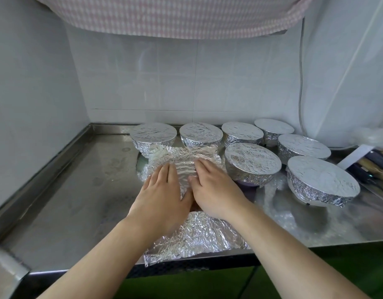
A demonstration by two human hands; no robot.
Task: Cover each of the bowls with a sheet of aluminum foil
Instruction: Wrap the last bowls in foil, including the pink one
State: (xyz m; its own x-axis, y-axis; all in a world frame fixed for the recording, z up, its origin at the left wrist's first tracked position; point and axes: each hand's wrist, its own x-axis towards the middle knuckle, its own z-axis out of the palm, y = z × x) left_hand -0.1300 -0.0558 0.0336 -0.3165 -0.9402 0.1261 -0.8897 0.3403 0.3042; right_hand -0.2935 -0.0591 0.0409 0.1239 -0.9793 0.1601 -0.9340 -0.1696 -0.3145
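Crinkled foil sheet (186,160) lies under the flat, straight-fingered left hand (162,190) and right hand (214,188), beside 7 covered bowls (252,162) on the worktop (78,201).

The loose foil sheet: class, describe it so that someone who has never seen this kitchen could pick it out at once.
Start at the steel counter below the white tiled wall. Seven wrapped bowls stand along its back and right, the nearest at far right. The foil sheet lies in front of them under both hands, left hand and right hand. Alone among the foil, it spreads out crumpled, its near edge overhanging the counter.
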